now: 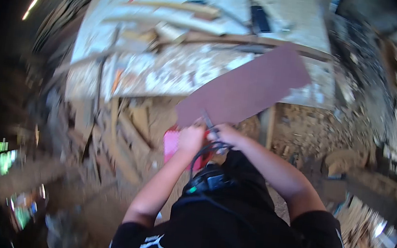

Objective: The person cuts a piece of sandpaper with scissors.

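Observation:
A long reddish-brown sheet (251, 86), which looks like sandpaper, stretches from my hands over the front edge of the workbench. My left hand (191, 138) is closed on its near end. Close beside it, my right hand (226, 135) is closed around a slim dark tool (207, 118) whose tip lies against the sheet; blur hides its kind. Below my left hand hangs a pink-red piece (171, 141), partly covered by my wrist. Dark cord loops (201, 152) lie under my hands, in front of my waist.
The pale workbench (302, 14) carries wood strips (170, 22), sawdust and a dark phone-like object (260, 18). Wood offcuts (125, 150) lean below its left front. Wood chips (311, 136) cover the ground at right.

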Demonstrator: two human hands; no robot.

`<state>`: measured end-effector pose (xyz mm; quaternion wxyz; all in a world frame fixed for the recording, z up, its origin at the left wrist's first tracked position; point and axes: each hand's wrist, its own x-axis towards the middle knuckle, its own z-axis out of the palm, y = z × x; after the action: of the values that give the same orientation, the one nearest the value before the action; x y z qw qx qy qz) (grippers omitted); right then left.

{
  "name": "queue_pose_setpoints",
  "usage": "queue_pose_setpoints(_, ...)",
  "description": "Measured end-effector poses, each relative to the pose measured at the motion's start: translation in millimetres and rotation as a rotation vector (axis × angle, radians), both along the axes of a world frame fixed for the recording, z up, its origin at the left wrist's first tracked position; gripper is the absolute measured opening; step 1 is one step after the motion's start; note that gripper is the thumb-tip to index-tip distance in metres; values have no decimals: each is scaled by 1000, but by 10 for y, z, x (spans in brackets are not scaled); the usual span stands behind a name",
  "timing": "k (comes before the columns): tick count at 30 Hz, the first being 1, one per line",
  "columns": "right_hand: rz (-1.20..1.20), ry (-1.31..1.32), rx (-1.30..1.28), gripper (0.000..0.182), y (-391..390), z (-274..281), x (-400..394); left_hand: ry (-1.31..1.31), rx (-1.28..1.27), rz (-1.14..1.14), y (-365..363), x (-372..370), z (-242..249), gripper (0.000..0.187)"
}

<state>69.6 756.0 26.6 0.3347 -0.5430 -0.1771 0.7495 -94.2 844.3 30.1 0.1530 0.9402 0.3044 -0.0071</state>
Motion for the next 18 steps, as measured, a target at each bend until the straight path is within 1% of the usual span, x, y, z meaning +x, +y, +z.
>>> queue_pose_setpoints(2, -26, 10, -44, 24, -3, -291, -61, -42, 60, 11, -1, -38, -114, 28)
queue_pose_setpoints(5, -54, -8, -25, 24, -22, -338, -94, 141, -78, 41, 26, 21, 119, 39)
queue_pose_setpoints(8, -45, -42, -46, 24, -11, -318, -105, 94, -50, 63, -5, -21, -59, 40)
queue_pose_setpoints(9, -39, -78, -56, 32, -4, -242, -108, 89, -53, 81, -19, -11, -22, 38)
queue_pose_setpoints(12, 35, -85, -95, 29, 33, -276, -30, 97, -43, 67, -37, -24, 53, 38)
queue_pose_setpoints(15, 20, -100, -112, 26, 31, -277, -55, 4, 69, 111, -131, -43, -66, 32)
queue_pose_setpoints(18, 37, -127, -107, 25, 37, -280, -63, 24, 74, 136, -162, -44, -125, 32)
